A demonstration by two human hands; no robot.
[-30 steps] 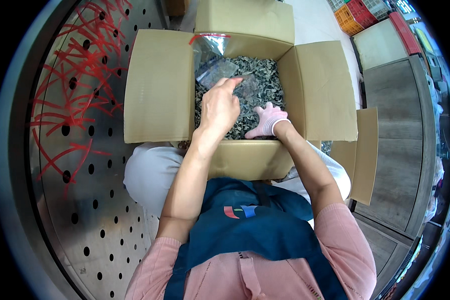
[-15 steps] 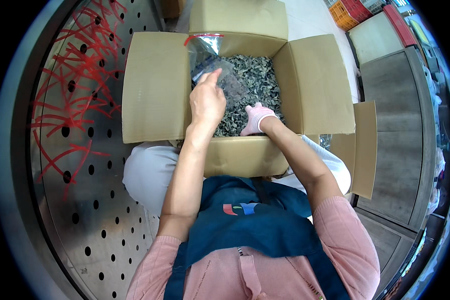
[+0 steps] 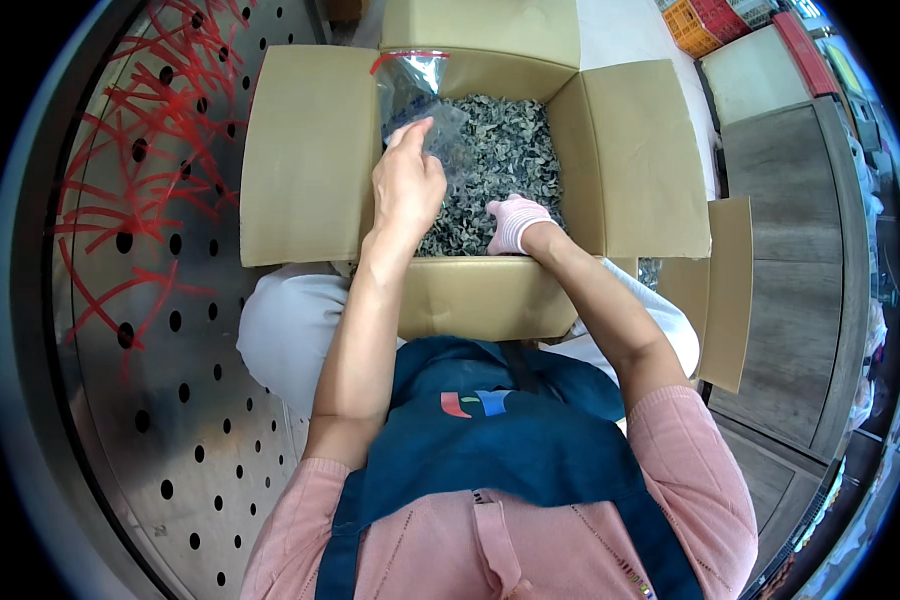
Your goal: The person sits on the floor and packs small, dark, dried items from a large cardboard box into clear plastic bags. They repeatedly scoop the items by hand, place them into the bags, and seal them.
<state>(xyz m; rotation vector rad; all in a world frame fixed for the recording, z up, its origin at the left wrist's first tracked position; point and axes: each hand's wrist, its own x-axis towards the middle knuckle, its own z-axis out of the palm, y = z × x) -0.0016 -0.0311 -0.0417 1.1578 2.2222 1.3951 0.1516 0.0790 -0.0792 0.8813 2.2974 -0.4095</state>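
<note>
- Plainly, the weak point is the left hand [image 3: 407,185]: its grip looks pinched together on the edge of a clear plastic bag [image 3: 417,95] with a red strip along its mouth, held up at the far left corner of the open cardboard box [image 3: 310,150]. A hold by the fingertips alone could let the film slip, and the bag would sag shut or drop onto the pile.
- The right hand [image 3: 515,222], in a pink glove, is sunk in the heap of small grey-green pieces [image 3: 510,150]; its fingers are curled down among them, but I cannot tell whether they are closed on a handful. Loose pieces could well spill back from a scoop carried across to the narrow bag mouth.
- The box rests against the person's lap with all four flaps folded out. It is filled well up with the pieces.
- The bag appears to hold a few of the same pieces, though glare hides how many.
- Beside the box lies a perforated metal surface [image 3: 170,330] marked with red; a piece dropped there could fall through the holes.
</note>
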